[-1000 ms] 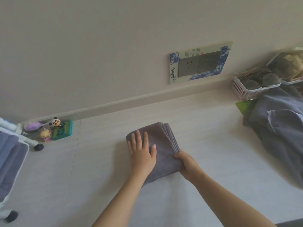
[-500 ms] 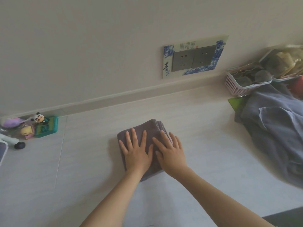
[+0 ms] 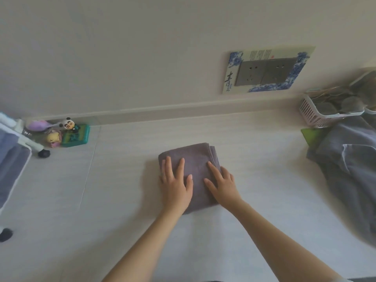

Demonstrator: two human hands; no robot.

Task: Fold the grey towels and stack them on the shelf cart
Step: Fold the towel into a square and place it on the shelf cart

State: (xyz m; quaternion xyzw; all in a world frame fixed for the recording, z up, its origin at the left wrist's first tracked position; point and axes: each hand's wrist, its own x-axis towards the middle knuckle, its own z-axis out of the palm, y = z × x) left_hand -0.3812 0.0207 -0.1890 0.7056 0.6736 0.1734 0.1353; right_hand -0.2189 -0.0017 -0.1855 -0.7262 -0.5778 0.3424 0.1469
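A grey towel (image 3: 195, 159) lies folded into a small thick square on the pale floor, its layered edges facing right. My left hand (image 3: 176, 184) lies flat on the towel's left half with its fingers spread. My right hand (image 3: 222, 185) presses flat on the right half, fingers straight and pointing up-left. The shelf cart (image 3: 12, 159) shows at the left edge, with grey cloth on its shelf and a black wheel (image 3: 43, 154) on the floor.
Small toys (image 3: 61, 133) sit by the skirting board at the left. A pile of grey-blue cloth (image 3: 350, 169) lies at the right, behind it a pink basket (image 3: 317, 115). A wall socket panel (image 3: 266, 71) is above the towel.
My right hand left the towel's right edge and came to lie flat on top, then slid a little to the right. The view shifted, bringing the cart back in at the left.
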